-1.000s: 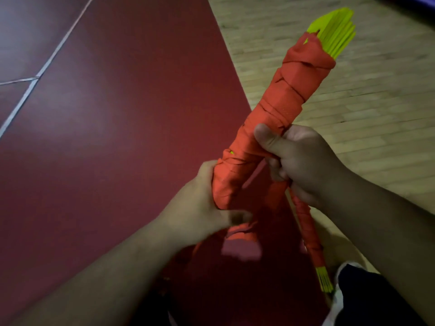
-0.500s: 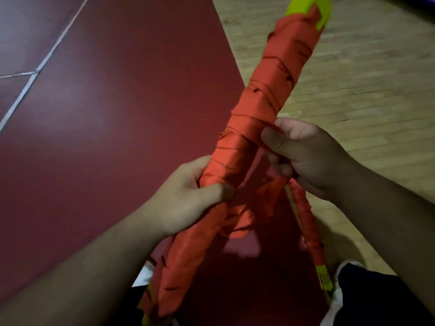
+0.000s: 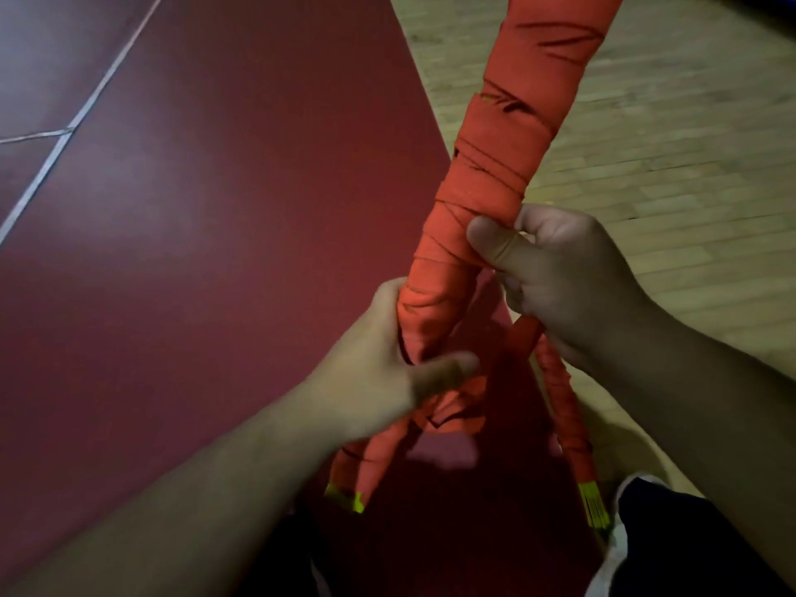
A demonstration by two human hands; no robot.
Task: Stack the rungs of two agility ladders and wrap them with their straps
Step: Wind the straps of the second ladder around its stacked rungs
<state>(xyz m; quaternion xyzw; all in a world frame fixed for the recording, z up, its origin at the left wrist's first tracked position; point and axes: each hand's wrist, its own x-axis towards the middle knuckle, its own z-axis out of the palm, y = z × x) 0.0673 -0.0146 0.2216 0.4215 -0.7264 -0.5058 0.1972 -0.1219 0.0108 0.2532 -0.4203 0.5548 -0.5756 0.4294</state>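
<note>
A long bundle of stacked ladder rungs [image 3: 508,135] wound in orange strap rises steeply from the middle of the view and leaves the top edge. Its lower end shows yellow-green rung tips [image 3: 344,499]. My left hand [image 3: 387,372] grips the bundle low down, thumb across the front. My right hand [image 3: 555,277] pinches the strap at the bundle's middle with thumb and curled fingers. A second wrapped bundle [image 3: 564,420] lies on the floor under my right wrist, its yellow-green end [image 3: 593,506] near a shoe.
Dark red court floor [image 3: 215,252] with white lines [image 3: 64,135] fills the left. Pale wooden flooring [image 3: 667,122] lies to the right. A white shoe edge [image 3: 614,553] and dark trouser leg [image 3: 672,545] sit at the bottom right.
The held bundle has risen and slid upward, so its yellow-green top has left the view. My left hand has shifted its grip on the lower part. My right hand keeps its pinch.
</note>
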